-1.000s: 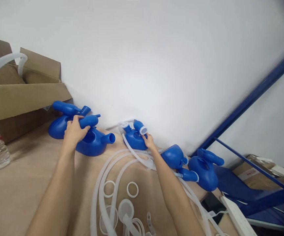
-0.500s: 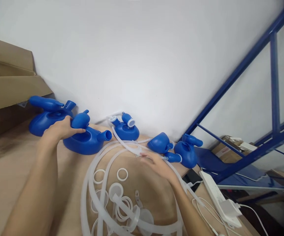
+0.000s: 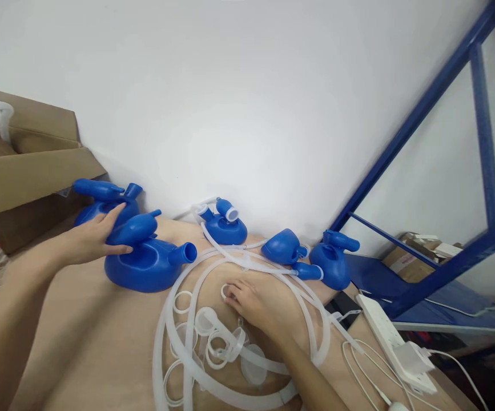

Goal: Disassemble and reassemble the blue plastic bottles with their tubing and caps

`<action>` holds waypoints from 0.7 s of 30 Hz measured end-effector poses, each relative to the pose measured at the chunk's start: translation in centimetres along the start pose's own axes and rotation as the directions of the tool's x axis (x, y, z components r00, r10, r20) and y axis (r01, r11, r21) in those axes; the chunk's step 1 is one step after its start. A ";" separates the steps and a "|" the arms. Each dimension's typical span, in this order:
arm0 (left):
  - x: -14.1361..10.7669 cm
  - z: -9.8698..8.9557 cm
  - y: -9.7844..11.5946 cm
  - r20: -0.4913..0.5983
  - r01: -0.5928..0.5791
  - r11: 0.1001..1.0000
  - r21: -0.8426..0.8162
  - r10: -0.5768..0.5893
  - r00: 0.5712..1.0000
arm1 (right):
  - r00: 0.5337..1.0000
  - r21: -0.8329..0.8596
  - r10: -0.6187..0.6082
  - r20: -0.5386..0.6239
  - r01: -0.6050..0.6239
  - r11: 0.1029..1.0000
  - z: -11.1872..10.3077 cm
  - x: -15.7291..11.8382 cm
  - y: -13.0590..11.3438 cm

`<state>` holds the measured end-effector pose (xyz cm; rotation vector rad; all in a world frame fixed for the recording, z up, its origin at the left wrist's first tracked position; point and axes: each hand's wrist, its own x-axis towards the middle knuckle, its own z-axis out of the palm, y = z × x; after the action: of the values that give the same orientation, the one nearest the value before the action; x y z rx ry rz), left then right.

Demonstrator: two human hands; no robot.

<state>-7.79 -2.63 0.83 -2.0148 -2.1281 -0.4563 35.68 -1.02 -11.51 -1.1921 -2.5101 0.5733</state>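
My left hand is closed round a small blue bottle part, which lies over the large blue bottle with an open spout. Fingers of my right hand are pinched on a small white ring at the table's middle. Around that hand curve long translucent tubes. Just left of it are another white ring, a white cap and a clear disc.
More blue bottles stand along the wall, at left, middle and right. An open cardboard box is at left. A power strip, cables and a dark phone lie at right, beside a blue metal frame.
My right hand has moved down and left from the tube to the ring and closed on it. My left hand and its blue part have shifted slightly left and down in view.
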 end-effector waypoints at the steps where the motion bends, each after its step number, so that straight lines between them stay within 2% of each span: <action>1: -0.2 0.1 1.1 -0.076 -0.042 0.997 0.070 0.048 0.996 | 1.000 0.066 0.016 -0.019 -0.015 0.998 -0.3 0.3 0.1; 3: -0.5 0.8 3.7 -0.165 -0.212 0.965 0.153 0.237 0.957 | 0.997 0.250 0.047 -0.055 -0.032 0.968 -1.2 0.8 0.0; 5: -0.6 2.2 6.2 -0.115 -0.451 0.880 0.147 0.468 0.876 | 0.994 0.444 0.060 -0.093 -0.013 0.896 -2.4 1.3 -0.8; 6: -0.6 3.1 7.2 -0.077 -0.513 0.847 0.143 0.526 0.847 | 0.992 0.529 0.062 -0.109 0.005 0.849 -2.9 1.6 -1.4; 7: -0.5 4.1 7.9 -0.036 -0.536 0.831 0.145 0.546 0.837 | 0.991 0.599 0.060 -0.121 0.024 0.801 -3.4 2.0 -2.1; 9: -0.2 5.9 8.8 0.055 -0.518 0.842 0.149 0.516 0.855 | 0.987 0.678 0.051 -0.153 0.067 0.732 -4.3 2.9 -3.6; 10: -0.1 6.6 8.9 0.095 -0.496 0.856 0.146 0.487 0.868 | 0.982 0.677 0.036 -0.183 0.099 0.730 -4.5 3.5 -4.3; 12: 0.0 7.6 9.0 0.135 -0.470 0.873 0.126 0.455 0.880 | 0.965 0.591 -0.023 -0.262 0.179 0.787 -4.6 4.7 -5.7; 14: -0.3 7.9 9.1 0.102 -0.464 0.879 0.107 0.454 0.885 | 0.943 0.465 -0.097 -0.317 0.244 0.851 -4.2 5.9 -6.7; 16: -0.8 7.9 9.4 0.042 -0.476 0.875 0.091 0.474 0.880 | 0.932 0.385 -0.160 -0.326 0.286 0.878 -3.3 6.9 -7.2; 21: -1.9 7.8 10.0 -0.043 -0.517 0.851 0.086 0.522 0.852 | 0.925 0.362 -0.212 -0.315 0.324 0.874 -0.6 8.6 -7.4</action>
<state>2.96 -1.40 -6.07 -2.3710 -1.4385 -0.3404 25.78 1.60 -6.66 -0.6936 -2.1332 0.7594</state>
